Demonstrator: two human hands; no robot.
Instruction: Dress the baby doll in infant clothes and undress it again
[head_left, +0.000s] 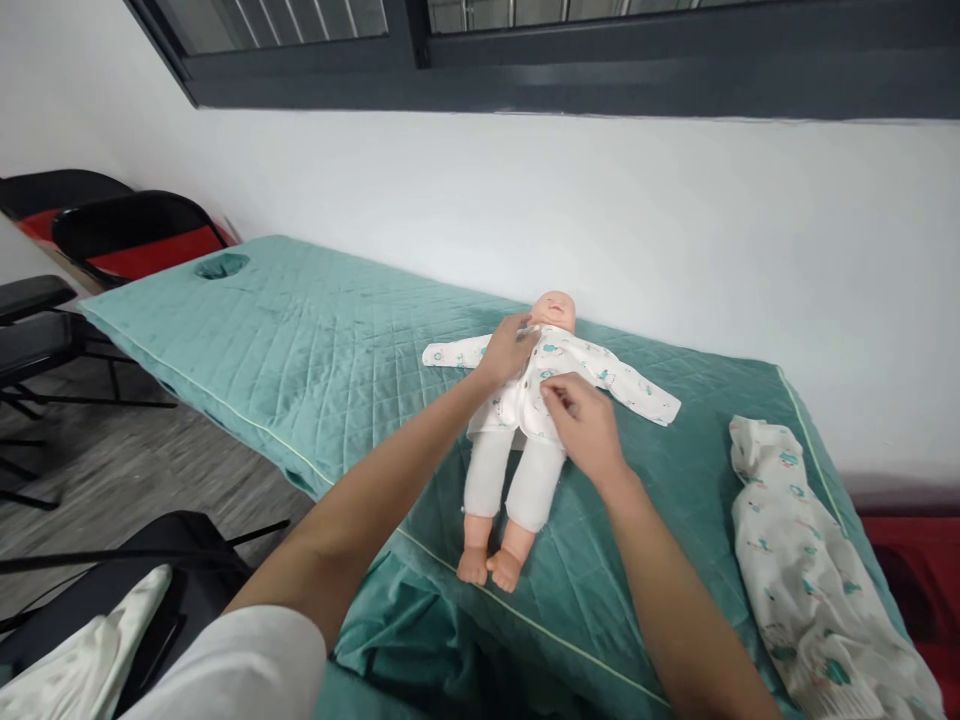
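A baby doll [553,310] lies on its back on the green quilted bed, head toward the wall and bare feet toward me. It wears white trousers [486,470] and a white long-sleeved baby jacket [637,385] with small green prints; both sleeves spread outward. My left hand [508,352] lies on the jacket's upper chest below the chin, its fingers stretched out and partly apart. Lower down, my right hand [585,415] has thumb and forefinger pinched together at the jacket's front edge. Small snaps show along the front opening. My fingers cover part of the chest.
A printed white cloth garment [802,560] lies bunched at the bed's right end. The green bed cover [300,320] extends left to a face hole [222,265]. Folding chairs [142,235] stand beyond it. White cloth [90,650] rests on a black chair at lower left.
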